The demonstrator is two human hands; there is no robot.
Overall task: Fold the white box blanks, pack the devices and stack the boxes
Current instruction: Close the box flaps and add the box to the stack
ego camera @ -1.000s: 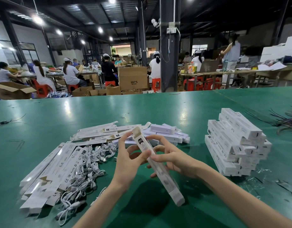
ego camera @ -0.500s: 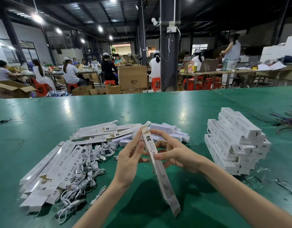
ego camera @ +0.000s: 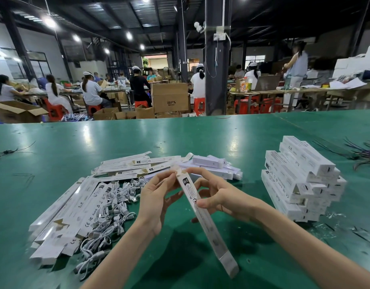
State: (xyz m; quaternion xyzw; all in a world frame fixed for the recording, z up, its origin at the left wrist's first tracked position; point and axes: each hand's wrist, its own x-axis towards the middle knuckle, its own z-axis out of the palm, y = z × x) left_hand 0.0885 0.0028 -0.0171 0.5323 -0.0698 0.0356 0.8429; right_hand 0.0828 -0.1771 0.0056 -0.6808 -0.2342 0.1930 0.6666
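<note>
Box [ego camera: 202,213], long, narrow and white, is held tilted over the near middle of the green table [ego camera: 179,138]. Its upper end points to the far edge and its lower end to the near edge; whether the lower end touches the surface I cannot tell. The left hand [ego camera: 157,197] pinches the small flap at the upper end with thumb and fingertips. The right hand [ego camera: 221,197] grips the box just below, thumb pressed on the printed face and fingers curled behind. What is inside the box is not visible.

Just left of the hands lies a heap of white cables [ego camera: 109,213], and beside it, toward the left edge, flat box blanks [ego camera: 61,217]. A second pile of blanks [ego camera: 127,165] and white bar-shaped devices [ego camera: 209,161] lie just behind the hands. Toward the right edge stands a stack of closed boxes [ego camera: 300,180], with a strip of green surface between it and the right hand. Dark wires [ego camera: 363,155] lie at the right edge. Wide green surface runs from the piles to the far edge.
</note>
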